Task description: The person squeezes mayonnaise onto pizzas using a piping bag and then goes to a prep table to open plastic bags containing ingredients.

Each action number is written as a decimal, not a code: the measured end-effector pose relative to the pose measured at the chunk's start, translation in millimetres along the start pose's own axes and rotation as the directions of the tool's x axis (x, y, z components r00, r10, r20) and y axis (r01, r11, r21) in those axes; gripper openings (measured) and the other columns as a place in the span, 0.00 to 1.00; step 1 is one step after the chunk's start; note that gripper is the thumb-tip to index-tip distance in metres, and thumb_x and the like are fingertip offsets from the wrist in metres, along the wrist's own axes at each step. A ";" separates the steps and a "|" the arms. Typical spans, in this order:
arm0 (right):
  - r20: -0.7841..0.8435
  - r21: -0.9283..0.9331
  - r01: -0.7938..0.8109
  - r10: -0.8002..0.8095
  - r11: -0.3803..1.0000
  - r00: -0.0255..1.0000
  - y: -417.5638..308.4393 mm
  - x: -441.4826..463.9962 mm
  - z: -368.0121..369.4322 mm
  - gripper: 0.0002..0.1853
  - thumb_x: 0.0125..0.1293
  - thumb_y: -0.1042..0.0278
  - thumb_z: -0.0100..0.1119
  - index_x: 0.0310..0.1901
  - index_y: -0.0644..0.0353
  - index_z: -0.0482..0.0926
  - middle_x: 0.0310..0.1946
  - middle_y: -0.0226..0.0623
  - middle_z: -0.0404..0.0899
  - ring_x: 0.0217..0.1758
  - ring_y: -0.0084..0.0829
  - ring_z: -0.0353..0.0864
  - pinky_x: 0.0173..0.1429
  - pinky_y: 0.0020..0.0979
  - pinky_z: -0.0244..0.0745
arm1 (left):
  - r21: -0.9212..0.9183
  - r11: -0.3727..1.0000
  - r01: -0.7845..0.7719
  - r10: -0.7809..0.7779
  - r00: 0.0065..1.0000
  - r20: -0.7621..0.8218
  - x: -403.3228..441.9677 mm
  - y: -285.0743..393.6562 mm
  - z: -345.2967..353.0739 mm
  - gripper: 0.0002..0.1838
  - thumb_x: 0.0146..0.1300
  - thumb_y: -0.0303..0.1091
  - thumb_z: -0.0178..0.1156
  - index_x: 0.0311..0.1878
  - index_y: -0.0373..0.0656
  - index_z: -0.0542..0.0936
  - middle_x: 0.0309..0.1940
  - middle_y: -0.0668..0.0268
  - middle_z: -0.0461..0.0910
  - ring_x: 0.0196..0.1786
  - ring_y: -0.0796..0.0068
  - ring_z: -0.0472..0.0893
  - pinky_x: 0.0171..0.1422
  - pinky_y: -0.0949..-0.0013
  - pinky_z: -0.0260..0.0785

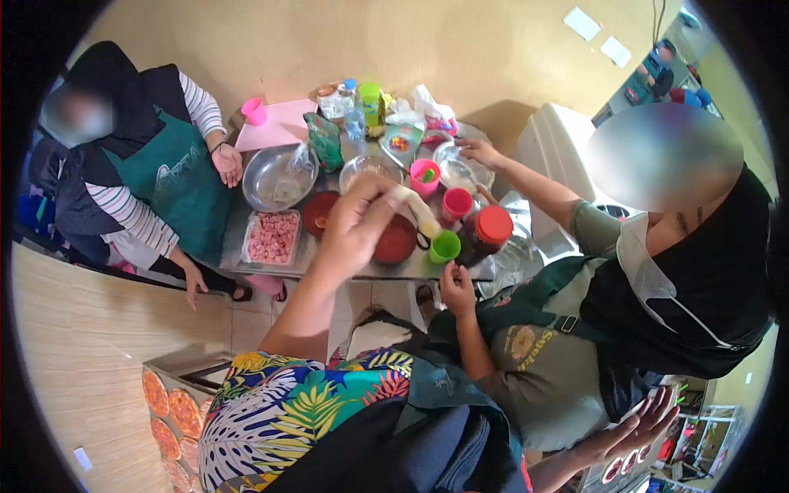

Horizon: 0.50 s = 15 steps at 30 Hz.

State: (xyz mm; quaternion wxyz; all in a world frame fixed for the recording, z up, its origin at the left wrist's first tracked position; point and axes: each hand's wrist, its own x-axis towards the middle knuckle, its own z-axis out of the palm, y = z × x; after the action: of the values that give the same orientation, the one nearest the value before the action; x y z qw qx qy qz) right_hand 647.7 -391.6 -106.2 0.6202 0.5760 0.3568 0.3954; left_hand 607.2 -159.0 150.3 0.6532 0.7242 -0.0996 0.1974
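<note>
My left hand (357, 218) is raised over the metal table (345, 286), its fingers pinched round a pale, limp strip (421, 212) that hangs toward a green cup (445, 246). Two reddish-brown bowls, the nearer one (394, 240), lie partly behind this hand. At the lower right, my right hand (645, 431) is held out with fingers apart and nothing in it, above a surface with round red items (629, 463). Near the strip stand a pink cup (457, 203) and a red-lidded jar (493, 224).
A co-worker (177, 156) stands at the left. Another (567, 329) is close on the right, reaching over a metal bowl (464, 168). Pink chopped pieces fill a tray (271, 238) beside a large metal bowl (279, 185). Round pizza-like items (168, 411) lie lower left.
</note>
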 end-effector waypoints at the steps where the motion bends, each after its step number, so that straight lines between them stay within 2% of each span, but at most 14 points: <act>1: 0.056 -0.106 0.068 -0.063 0.992 0.996 1.1 1.7 -3.1 0.14 0.59 0.66 0.57 0.45 0.60 0.74 0.32 0.27 0.73 0.31 0.17 0.70 0.31 0.16 0.65 | 0.011 1.000 -0.001 0.001 0.999 0.032 4.6 -3.2 -1.9 0.04 0.62 0.27 0.51 0.35 0.37 0.74 0.32 0.67 0.71 0.38 0.81 0.71 0.44 0.77 0.62; 3: 0.124 -0.194 0.160 -0.138 0.968 0.983 16.5 20.1 -9.3 0.12 0.61 0.67 0.53 0.46 0.60 0.73 0.33 0.27 0.73 0.32 0.17 0.70 0.32 0.16 0.65 | -0.069 0.997 0.029 -0.022 0.994 0.106 18.2 -5.3 -7.8 0.06 0.63 0.30 0.50 0.38 0.38 0.74 0.34 0.72 0.72 0.38 0.86 0.68 0.44 0.80 0.61; 4: 0.138 -0.071 0.079 -0.069 0.994 0.988 32.7 20.3 -13.8 0.13 0.60 0.66 0.54 0.45 0.60 0.73 0.34 0.30 0.73 0.33 0.20 0.71 0.33 0.19 0.66 | -0.107 0.991 0.078 -0.060 0.985 0.160 23.5 -1.8 -6.8 0.06 0.63 0.30 0.51 0.39 0.38 0.74 0.34 0.72 0.72 0.38 0.86 0.69 0.43 0.80 0.61; 5: 0.197 0.181 -0.118 0.081 0.976 0.977 87.1 13.0 -26.6 0.13 0.59 0.64 0.55 0.45 0.60 0.73 0.35 0.33 0.72 0.34 0.24 0.71 0.35 0.22 0.67 | -0.140 0.981 0.133 -0.101 0.971 0.215 26.4 6.6 -2.0 0.06 0.63 0.30 0.52 0.39 0.38 0.74 0.34 0.73 0.73 0.38 0.86 0.69 0.43 0.81 0.61; 6: 0.332 0.585 -0.447 0.303 0.676 0.893 165.7 -2.6 -47.3 0.14 0.58 0.63 0.56 0.44 0.60 0.73 0.36 0.36 0.72 0.36 0.27 0.71 0.37 0.24 0.68 | -0.235 0.951 0.202 -0.144 0.959 0.243 31.8 12.0 -0.3 0.06 0.63 0.30 0.53 0.39 0.38 0.74 0.35 0.73 0.73 0.38 0.86 0.69 0.43 0.81 0.62; 7: 0.575 0.797 -0.580 0.503 -0.168 0.645 265.5 -27.2 -77.6 0.15 0.57 0.62 0.57 0.43 0.60 0.73 0.37 0.39 0.72 0.37 0.30 0.72 0.39 0.27 0.68 | -0.347 0.894 0.283 -0.193 0.943 0.272 45.6 14.7 -12.3 0.06 0.62 0.30 0.54 0.39 0.38 0.75 0.35 0.73 0.73 0.38 0.86 0.70 0.42 0.81 0.62; 8: 0.676 0.736 -0.464 0.567 -0.493 0.470 323.7 -26.7 -103.3 0.16 0.56 0.60 0.58 0.43 0.60 0.73 0.38 0.42 0.71 0.39 0.33 0.72 0.41 0.30 0.69 | -0.375 0.878 0.297 -0.195 0.938 0.287 53.6 -2.3 -27.5 0.07 0.61 0.29 0.55 0.41 0.38 0.75 0.36 0.73 0.75 0.38 0.87 0.71 0.43 0.80 0.63; 9: 0.715 0.699 -0.367 0.590 -0.614 0.375 357.0 -18.6 -118.5 0.17 0.55 0.59 0.59 0.42 0.61 0.73 0.39 0.45 0.71 0.40 0.37 0.73 0.43 0.32 0.70 | -0.387 0.868 0.310 -0.200 0.933 0.299 60.3 -1.3 -40.6 0.07 0.61 0.29 0.55 0.41 0.38 0.75 0.36 0.73 0.75 0.38 0.87 0.71 0.43 0.80 0.63; 10: 0.707 0.706 -0.356 0.585 -0.612 0.397 357.3 -7.3 -121.4 0.18 0.54 0.58 0.60 0.41 0.61 0.73 0.40 0.48 0.71 0.41 0.40 0.73 0.44 0.35 0.71 | -0.376 0.856 0.354 -0.232 0.914 0.334 54.8 -17.3 -36.6 0.08 0.61 0.29 0.55 0.43 0.39 0.75 0.36 0.73 0.75 0.38 0.87 0.72 0.43 0.80 0.63; 11: 0.656 0.755 -0.442 0.530 -0.484 0.538 372.2 18.7 -114.6 0.14 0.51 0.63 0.64 0.37 0.61 0.76 0.42 0.48 0.71 0.42 0.41 0.73 0.44 0.36 0.70 | -0.389 0.814 0.431 -0.281 0.879 0.385 63.3 -19.2 -45.5 0.10 0.61 0.30 0.55 0.45 0.39 0.75 0.35 0.73 0.75 0.38 0.87 0.72 0.44 0.79 0.64; 12: 0.591 0.806 -0.430 0.525 -0.406 0.612 377.0 36.0 -112.6 0.15 0.49 0.65 0.65 0.38 0.61 0.77 0.43 0.49 0.72 0.40 0.41 0.74 0.43 0.36 0.70 | -0.451 0.695 0.560 -0.341 0.809 0.479 65.5 -27.2 -55.6 0.12 0.61 0.29 0.55 0.48 0.39 0.74 0.35 0.72 0.76 0.38 0.84 0.74 0.44 0.78 0.66; 13: 0.592 0.802 -0.390 0.514 -0.452 0.621 377.6 51.5 -109.2 0.16 0.47 0.66 0.65 0.39 0.62 0.77 0.43 0.48 0.72 0.39 0.40 0.74 0.42 0.36 0.70 | -0.462 0.675 0.575 -0.343 0.800 0.493 68.2 -28.8 -61.5 0.12 0.61 0.29 0.55 0.48 0.39 0.74 0.35 0.72 0.76 0.38 0.84 0.74 0.44 0.78 0.66; 14: 0.619 0.765 -0.334 0.486 -0.551 0.616 379.6 65.8 -108.0 0.16 0.46 0.68 0.66 0.39 0.62 0.77 0.43 0.48 0.72 0.39 0.40 0.74 0.42 0.35 0.71 | -0.560 0.537 0.631 -0.377 0.774 0.509 69.3 -25.7 -67.2 0.13 0.60 0.29 0.54 0.48 0.39 0.74 0.36 0.71 0.76 0.38 0.83 0.75 0.45 0.77 0.67; 15: 0.622 0.751 -0.331 0.443 -0.571 0.646 380.1 73.3 -107.8 0.17 0.45 0.71 0.66 0.39 0.63 0.77 0.43 0.47 0.72 0.39 0.39 0.74 0.42 0.33 0.72 | -0.637 0.399 0.659 -0.402 0.750 0.524 68.0 -21.7 -69.7 0.13 0.60 0.28 0.54 0.48 0.39 0.74 0.36 0.70 0.77 0.38 0.81 0.76 0.45 0.76 0.68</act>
State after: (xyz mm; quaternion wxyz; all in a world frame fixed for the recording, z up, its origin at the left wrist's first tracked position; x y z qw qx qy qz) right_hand 552.5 -269.8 264.7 -0.3421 0.8856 0.2542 0.1846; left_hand 666.4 -79.8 163.7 0.9084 0.3676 -0.0309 -0.1970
